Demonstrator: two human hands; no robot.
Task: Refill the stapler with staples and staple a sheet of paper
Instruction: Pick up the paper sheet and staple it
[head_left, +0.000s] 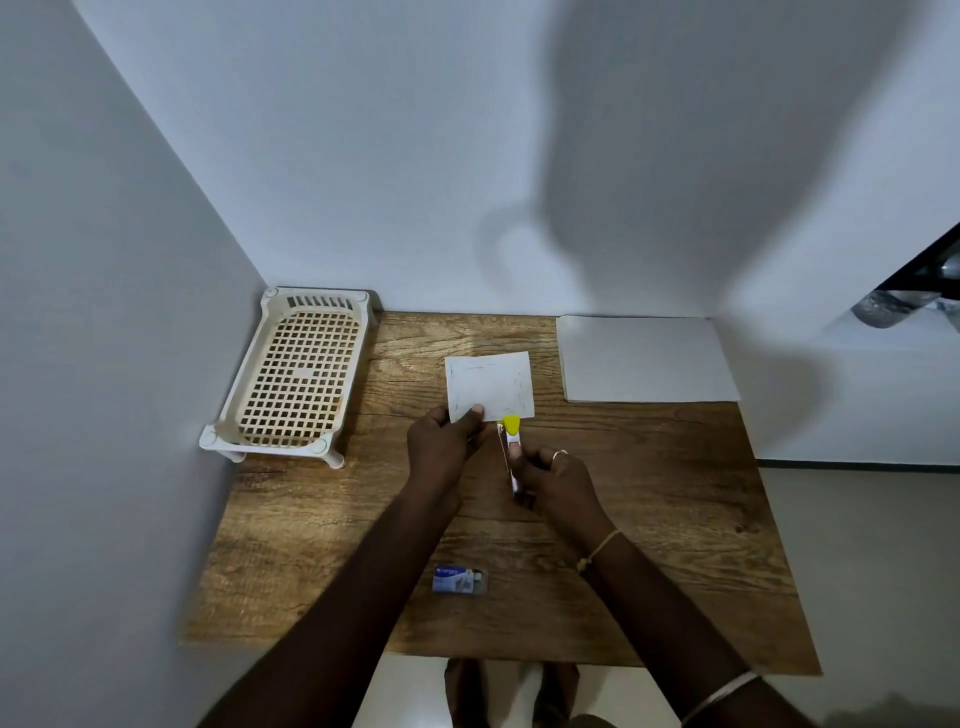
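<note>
A small white sheet of paper (489, 383) with faint marks along its edges is held above the wooden table (649, 493). My left hand (441, 449) pinches its near left corner. My right hand (556, 480) is closed around a small white stapler with a yellow tip (511, 436). The yellow tip sits at the sheet's near edge, right of my left thumb. A small blue staple box (460, 579) lies on the table nearer to me, between my forearms.
A cream plastic lattice tray (291, 379) on short legs stands at the back left by the wall. A stack of white paper (644, 358) lies at the back right. Walls close the table's left and far sides.
</note>
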